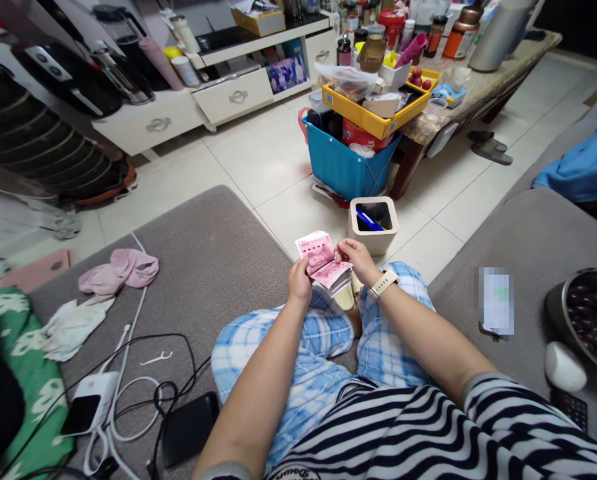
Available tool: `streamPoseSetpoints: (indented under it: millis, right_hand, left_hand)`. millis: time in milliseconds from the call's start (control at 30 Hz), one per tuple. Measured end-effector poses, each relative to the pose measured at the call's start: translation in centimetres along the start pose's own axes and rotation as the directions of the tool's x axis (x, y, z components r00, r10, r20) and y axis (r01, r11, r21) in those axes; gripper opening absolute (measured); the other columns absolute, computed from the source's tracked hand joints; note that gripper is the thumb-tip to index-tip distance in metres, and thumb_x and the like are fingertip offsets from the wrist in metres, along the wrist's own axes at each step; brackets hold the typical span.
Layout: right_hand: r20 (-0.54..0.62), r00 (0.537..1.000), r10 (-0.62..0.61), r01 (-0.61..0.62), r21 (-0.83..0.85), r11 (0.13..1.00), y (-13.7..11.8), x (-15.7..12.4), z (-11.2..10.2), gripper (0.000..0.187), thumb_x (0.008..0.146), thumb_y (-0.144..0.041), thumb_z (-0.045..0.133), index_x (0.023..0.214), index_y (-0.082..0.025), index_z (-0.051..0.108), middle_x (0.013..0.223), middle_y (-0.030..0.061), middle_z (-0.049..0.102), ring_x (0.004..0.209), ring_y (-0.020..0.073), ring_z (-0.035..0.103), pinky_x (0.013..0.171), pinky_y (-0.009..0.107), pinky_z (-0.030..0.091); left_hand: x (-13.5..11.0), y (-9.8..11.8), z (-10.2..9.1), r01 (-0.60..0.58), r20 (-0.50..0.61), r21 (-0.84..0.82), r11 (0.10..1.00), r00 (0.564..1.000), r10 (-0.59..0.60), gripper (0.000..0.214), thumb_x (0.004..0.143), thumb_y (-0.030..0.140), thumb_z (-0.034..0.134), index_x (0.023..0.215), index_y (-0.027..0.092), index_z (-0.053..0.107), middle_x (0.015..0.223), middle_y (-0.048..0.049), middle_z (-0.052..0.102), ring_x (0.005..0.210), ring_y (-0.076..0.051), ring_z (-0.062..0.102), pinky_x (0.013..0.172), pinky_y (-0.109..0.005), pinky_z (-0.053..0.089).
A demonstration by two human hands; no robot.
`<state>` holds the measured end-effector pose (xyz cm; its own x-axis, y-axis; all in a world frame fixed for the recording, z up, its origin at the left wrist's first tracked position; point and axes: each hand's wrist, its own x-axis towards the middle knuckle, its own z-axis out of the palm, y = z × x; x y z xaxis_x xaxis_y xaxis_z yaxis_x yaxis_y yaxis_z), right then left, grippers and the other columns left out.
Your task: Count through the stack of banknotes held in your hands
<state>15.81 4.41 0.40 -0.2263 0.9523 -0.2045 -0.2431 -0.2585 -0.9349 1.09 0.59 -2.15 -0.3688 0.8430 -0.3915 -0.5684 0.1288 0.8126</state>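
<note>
A thick stack of pink banknotes (318, 252) is folded partly open above my lap, its upper notes tilted up and its lower ones fanned toward me. My left hand (299, 280) is closed on the stack's left edge, thumb on top. At the right edge, my right hand (359, 259) pinches the notes between thumb and fingers; a beige watch (383, 285) is on that wrist. Just beyond my knees stands a cream square bin (373, 243) with something blue inside.
A blue basket (346, 167) carrying a yellow tray (358, 117) stands by a cluttered table (483, 93). On the grey sofa lie cables and a power strip (91, 400) at left. A pot of dark fruit (561, 300) and a phone (497, 300) are at right.
</note>
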Motion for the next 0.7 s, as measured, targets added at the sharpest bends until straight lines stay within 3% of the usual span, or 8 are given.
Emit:
streamPoseSetpoints:
  millis: [300,467,700]
  right_hand:
    - [-0.066,0.996,-0.067,0.064,-0.045,0.997,-0.25,-0.15,0.13,0.035,0.061,-0.046,0.077,0.071,-0.020,0.056,0.064,-0.0040,0.054,0.061,0.0116,0.045,0.061,0.027,0.035]
    - [-0.031,0.998,-0.046,0.043,-0.092,0.995,-0.18,-0.20,0.04,0.035,0.065,-0.050,0.072,0.065,-0.020,0.055,0.058,-0.0054,0.045,0.055,0.0102,0.036,0.056,0.027,0.028]
    - [-0.018,0.999,-0.041,0.039,-0.086,0.996,-0.22,-0.26,-0.01,0.038,0.064,-0.053,0.073,0.063,-0.020,0.054,0.056,-0.0049,0.044,0.054,0.0104,0.035,0.055,0.027,0.026]
  left_hand:
    - [-0.14,0.00,-0.14,0.013,0.047,0.023,1.000,0.999,-0.014,0.035,0.055,0.039,0.083,0.076,0.016,0.068,0.063,-0.0016,0.065,0.061,-0.018,0.064,0.061,-0.028,0.050]
    - [-0.35,0.06,-0.04,0.020,0.069,0.029,0.999,0.997,-0.022,0.038,0.054,0.040,0.084,0.078,0.015,0.069,0.070,-0.0042,0.069,0.061,-0.017,0.064,0.064,-0.030,0.051]
    - [-0.40,0.17,0.08,0.007,0.045,0.018,1.000,0.999,-0.008,0.031,0.059,0.040,0.081,0.074,0.016,0.067,0.064,-0.0014,0.066,0.059,-0.016,0.062,0.059,-0.027,0.049]
